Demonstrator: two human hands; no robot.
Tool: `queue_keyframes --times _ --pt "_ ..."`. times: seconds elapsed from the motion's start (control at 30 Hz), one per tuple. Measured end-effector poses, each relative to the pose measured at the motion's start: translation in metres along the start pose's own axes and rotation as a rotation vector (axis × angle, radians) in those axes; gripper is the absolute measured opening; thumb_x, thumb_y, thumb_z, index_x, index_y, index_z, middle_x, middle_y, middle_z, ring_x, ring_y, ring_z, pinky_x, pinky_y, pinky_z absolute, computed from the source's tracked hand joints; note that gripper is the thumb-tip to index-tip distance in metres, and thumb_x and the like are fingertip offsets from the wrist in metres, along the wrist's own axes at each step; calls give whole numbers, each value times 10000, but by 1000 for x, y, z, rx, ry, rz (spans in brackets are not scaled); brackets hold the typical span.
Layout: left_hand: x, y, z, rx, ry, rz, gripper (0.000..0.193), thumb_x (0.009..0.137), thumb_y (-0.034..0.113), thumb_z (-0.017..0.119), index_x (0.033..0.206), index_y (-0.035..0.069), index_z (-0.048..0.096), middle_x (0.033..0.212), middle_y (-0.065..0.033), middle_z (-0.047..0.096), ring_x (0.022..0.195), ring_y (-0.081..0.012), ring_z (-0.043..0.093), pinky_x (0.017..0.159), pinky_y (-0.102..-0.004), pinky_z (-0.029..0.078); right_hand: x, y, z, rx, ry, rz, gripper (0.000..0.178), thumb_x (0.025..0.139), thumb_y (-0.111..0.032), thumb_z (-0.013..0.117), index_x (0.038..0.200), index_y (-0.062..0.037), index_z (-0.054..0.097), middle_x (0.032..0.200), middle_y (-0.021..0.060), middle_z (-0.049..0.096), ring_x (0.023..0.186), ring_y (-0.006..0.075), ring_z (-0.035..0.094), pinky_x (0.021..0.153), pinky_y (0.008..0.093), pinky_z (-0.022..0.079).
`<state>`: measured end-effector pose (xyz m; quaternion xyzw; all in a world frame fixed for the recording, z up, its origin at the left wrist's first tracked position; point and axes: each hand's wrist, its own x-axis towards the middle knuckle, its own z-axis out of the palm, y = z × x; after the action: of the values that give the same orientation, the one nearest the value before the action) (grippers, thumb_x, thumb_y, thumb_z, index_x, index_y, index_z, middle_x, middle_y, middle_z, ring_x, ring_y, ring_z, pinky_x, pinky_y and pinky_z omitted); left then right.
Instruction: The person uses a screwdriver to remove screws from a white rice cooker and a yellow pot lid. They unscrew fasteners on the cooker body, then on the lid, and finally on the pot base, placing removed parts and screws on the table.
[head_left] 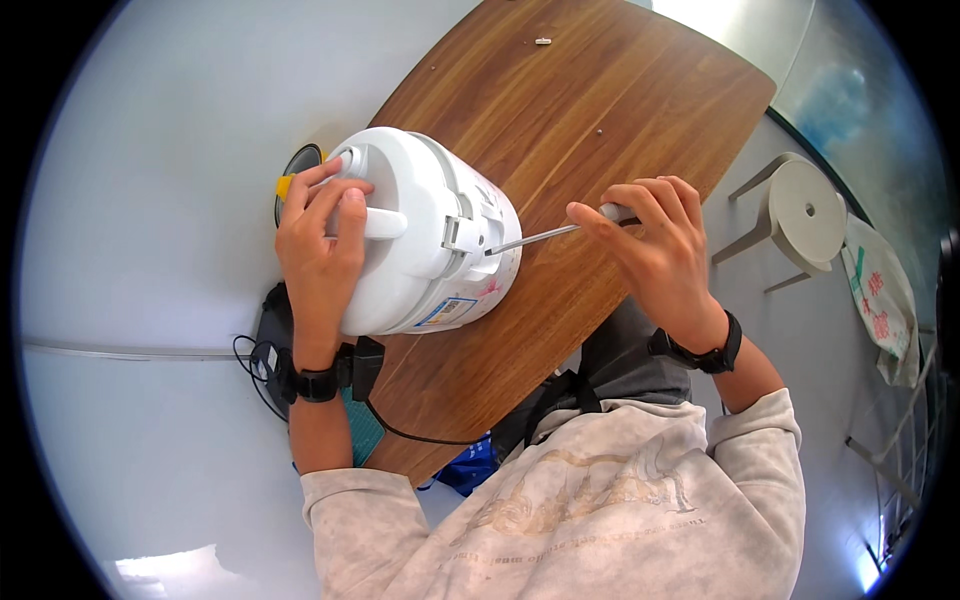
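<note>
A white rice cooker (425,275) lies tipped over on the wooden table, its lid toward the left and its latch (452,234) facing me. My left hand (322,235) is closed around the handle on the lid, some fingertips hidden behind it. In my right hand (660,235) is a screwdriver (540,237), its grip mostly covered by the fingers. The long metal shaft points left, and its tip meets the cooker's front just beside the latch. Whether the tip sits in a screw or a slot is too small to tell.
The wooden table (620,90) bears a small white piece (543,41) near its far end. A black thing with cables (272,335) is left of the cooker, with a round yellow-edged object (284,190) behind. At the right stand a stool (808,212) and a printed bag (882,300).
</note>
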<state>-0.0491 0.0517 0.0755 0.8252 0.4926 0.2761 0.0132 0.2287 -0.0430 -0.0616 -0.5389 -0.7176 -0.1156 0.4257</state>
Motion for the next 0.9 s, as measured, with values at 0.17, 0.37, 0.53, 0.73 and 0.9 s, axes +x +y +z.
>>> queue_keyframes --times 0.17,0.37,0.53,0.73,0.9 --pt "0 -2 1 -8 1 -2 280 975 253 567 935 46 752 1187 -151 666 1006 -245 661 702 -343 526 0 1 4 -14 37 8 440 724 -83 743 1128 -256 761 997 -24 602 977 190 573 979 409 415" --pt "-1 -3 2 -20 1 -10 280 974 252 569 933 45 754 1189 -152 666 983 -239 659 695 -338 516 1 1 7 -4 49 21 416 734 -115 757 1122 -263 765 998 -26 596 983 188 567 974 408 408" --pt "0 -5 1 -18 0 11 276 973 249 572 932 45 754 1188 -151 667 994 -237 657 686 -333 512 4 2 7 7 43 18 418 736 -112 760 1126 -263 766 1000 -27 595 990 188 564 976 405 404" --pt "-1 -3 -1 -6 -34 -13 319 994 271 541 987 35 756 1242 -159 650 984 -229 659 795 -365 514 2 3 6 0 42 5 442 718 -101 753 1130 -259 765 1021 -26 591 996 190 561 987 403 400" --pt "0 -3 -1 -1 -35 -12 319 994 269 541 984 31 753 1237 -162 650 983 -228 656 794 -361 511 4 5 9 9 39 -11 466 709 -71 741 1140 -248 756 1025 -17 589 1001 191 559 990 412 397"
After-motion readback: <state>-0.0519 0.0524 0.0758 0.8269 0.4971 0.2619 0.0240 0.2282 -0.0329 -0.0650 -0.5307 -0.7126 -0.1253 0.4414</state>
